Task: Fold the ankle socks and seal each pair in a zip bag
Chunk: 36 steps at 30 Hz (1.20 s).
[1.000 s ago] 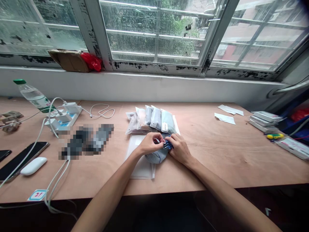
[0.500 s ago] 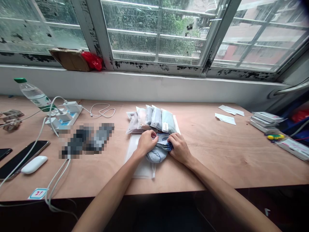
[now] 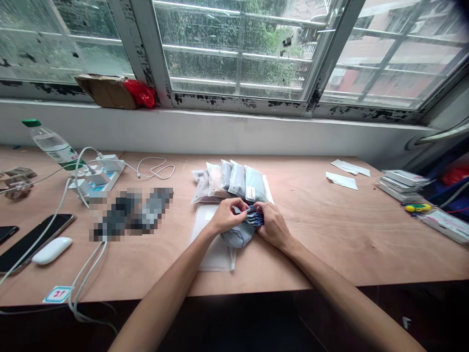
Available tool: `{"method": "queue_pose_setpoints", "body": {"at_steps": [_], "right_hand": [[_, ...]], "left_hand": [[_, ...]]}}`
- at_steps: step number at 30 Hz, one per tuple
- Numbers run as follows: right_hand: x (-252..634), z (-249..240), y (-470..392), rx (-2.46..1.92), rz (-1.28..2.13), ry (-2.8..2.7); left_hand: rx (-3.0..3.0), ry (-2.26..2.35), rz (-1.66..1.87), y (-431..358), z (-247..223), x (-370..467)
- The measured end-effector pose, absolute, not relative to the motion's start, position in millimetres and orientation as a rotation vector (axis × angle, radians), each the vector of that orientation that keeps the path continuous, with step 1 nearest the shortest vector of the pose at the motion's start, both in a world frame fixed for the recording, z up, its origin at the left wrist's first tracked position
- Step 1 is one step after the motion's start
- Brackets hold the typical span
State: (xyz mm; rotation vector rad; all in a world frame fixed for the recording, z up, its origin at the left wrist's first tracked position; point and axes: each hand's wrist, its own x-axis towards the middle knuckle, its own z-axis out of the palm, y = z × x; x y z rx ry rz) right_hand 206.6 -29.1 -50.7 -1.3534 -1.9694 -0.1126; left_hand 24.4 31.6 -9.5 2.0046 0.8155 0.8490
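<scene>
A grey-blue folded cloth garment (image 3: 237,235) with dark blue layered edges lies in front of me, partly on a flat translucent zip bag (image 3: 216,259). My left hand (image 3: 227,215) is closed in a pinch, thumb and forefinger at the garment's upper folds. Its folded edge is gripped at the right side by my right hand (image 3: 274,222), fingers curled over it. Just beyond my hands stands a row of several filled translucent bags (image 3: 238,178) holding pale folded cloth, one with a white label. My fingers hide part of the folds.
To the left are a phone (image 3: 40,237), a white mouse-like case (image 3: 52,250), a power strip (image 3: 106,173) with cables, and a bottle (image 3: 54,146). Paper slips (image 3: 342,180) and stacked boxes (image 3: 403,183) lie to the right. The table's front edge (image 3: 256,293) runs below my forearms.
My left hand has shifted slightly right, closer to my right hand, along the garment's top. More dark blue layered edges now show between the hands. The bags have not moved.
</scene>
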Motion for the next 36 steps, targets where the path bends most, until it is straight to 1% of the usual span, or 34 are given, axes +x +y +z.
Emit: {"method": "queue_pose_setpoints", "body": {"at_steps": [4, 7, 9, 12, 15, 17, 19, 24, 29, 32, 36], "right_hand": [[206, -48, -32, -1.365, -0.113, -2.050], [204, -45, -33, -1.380, -0.149, -2.060], [204, -43, -34, -1.382, -0.191, -2.022], [204, -43, -34, -1.358, -0.211, -2.027], [204, -43, -32, -1.336, -0.173, -2.063], [204, -44, -31, -1.337, -0.154, -2.063], [205, -45, -30, -1.339, -0.141, -2.059], [208, -48, -29, -1.339, -0.059, -2.040], [211, -45, -31, -1.348, 0.098, -2.062], [212, -39, -31, -1.312, 0.152, -2.052], [214, -33, -30, -1.241, 0.242, -1.871]], "left_hand": [[1.950, 0.678, 0.691, 28, -2, 22], [1.942, 0.675, 0.661, 30, -1, 21], [1.974, 0.822, 0.763, 33, -6, 22], [2.077, 1.257, 0.947, 39, -19, 21], [2.111, 1.467, 0.854, 44, -31, 19], [2.085, 1.439, 0.738, 46, -34, 18], [2.070, 1.372, 0.701, 46, -32, 18], [2.101, 1.012, 0.849, 38, -12, 20], [2.022, 0.664, 0.623, 27, 4, 17], [2.041, 0.617, 0.595, 23, 6, 13], [2.176, 0.689, 0.606, 18, 5, 8]]}}
